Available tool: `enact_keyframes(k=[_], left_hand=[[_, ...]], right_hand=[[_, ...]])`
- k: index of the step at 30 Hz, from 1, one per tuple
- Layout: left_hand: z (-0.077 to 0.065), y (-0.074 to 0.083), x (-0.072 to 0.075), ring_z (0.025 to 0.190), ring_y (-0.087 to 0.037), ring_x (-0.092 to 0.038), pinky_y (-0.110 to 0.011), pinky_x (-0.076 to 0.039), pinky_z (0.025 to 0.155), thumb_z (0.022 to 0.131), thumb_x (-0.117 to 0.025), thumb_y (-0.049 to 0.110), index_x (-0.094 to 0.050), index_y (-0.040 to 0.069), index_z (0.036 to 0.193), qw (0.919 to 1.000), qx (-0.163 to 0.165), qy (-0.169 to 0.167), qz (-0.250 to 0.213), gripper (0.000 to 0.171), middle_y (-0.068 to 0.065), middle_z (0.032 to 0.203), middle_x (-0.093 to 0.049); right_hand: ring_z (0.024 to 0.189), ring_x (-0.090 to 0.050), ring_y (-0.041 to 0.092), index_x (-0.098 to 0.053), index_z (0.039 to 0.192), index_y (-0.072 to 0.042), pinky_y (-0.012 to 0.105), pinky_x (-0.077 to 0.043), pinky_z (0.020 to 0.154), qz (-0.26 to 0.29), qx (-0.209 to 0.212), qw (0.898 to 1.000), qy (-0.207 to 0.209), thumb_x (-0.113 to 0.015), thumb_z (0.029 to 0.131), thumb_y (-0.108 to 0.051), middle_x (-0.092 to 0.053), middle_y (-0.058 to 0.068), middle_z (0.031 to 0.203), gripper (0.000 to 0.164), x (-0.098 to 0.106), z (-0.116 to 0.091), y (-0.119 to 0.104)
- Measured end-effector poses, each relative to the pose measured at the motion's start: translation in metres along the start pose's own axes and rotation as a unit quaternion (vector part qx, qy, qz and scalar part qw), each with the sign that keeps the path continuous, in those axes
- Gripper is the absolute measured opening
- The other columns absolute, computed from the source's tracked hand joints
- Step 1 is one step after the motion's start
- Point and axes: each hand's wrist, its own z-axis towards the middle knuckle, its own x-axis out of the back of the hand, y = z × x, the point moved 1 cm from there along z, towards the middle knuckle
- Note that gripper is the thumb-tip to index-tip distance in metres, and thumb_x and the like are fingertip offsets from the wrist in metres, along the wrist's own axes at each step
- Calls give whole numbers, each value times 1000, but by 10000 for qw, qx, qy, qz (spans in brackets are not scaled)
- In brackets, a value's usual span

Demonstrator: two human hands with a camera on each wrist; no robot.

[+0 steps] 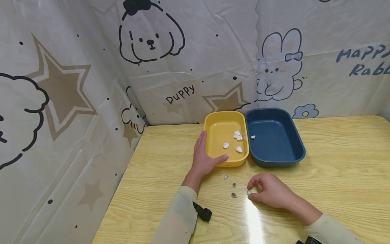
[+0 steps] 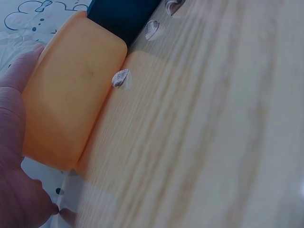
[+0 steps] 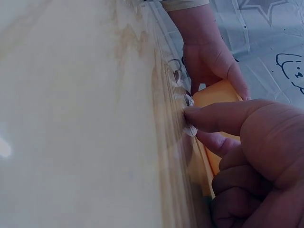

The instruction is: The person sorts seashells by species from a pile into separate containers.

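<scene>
My left hand (image 1: 204, 157) rests at the near left corner of a yellow tray (image 1: 225, 164), fingers straight along its left wall and thumb over the front rim. Several white seashells (image 1: 226, 145) lie inside that tray. Over the table, my right hand (image 1: 272, 191) pinches a small pale seashell (image 1: 249, 192) between thumb and index finger. Left of that hand, three small shells lie on the tabletop: a pale shell (image 1: 225, 177) close to the yellow tray and two darker shells, one (image 1: 234, 185) in the middle and one (image 1: 234, 195) nearest me.
Against the yellow tray's right side stands a dark blue tray (image 1: 275, 160), with one white shell (image 1: 253, 137) by its left wall. Both sit near the back of the wooden table (image 1: 344, 162). A printed curtain (image 1: 195, 40) hangs behind and at the left.
</scene>
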Motion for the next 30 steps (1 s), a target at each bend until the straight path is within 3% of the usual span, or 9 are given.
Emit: enact_keyframes(k=[14,21,30], left_hand=[[-1,1,0,150,-18,-9,-46,-17,117,68,-88,53,-14,24,162,9999,104,-29,12,123,14,164,-9],[-1,0,0,150,-19,-8,-47,-17,117,68,-87,54,-13,25,162,9999,113,-42,76,123,13,164,-8],[0,0,0,150,-19,-8,-46,-17,117,69,-87,55,-14,23,162,9999,68,-39,97,123,13,164,-9]], right_hand=[[48,-37,5,-70,89,-19,26,-35,50,12,-55,10000,-41,-84,80,-25,-40,-11,54,18,1,-3,-3],[44,-36,5,-71,89,-19,24,-32,44,112,53,9998,123,-82,83,-23,-40,-9,51,14,11,-4,-7],[46,-29,5,-70,90,-19,24,-31,47,246,237,9991,248,-82,83,-17,-32,-11,52,14,24,0,-18]])
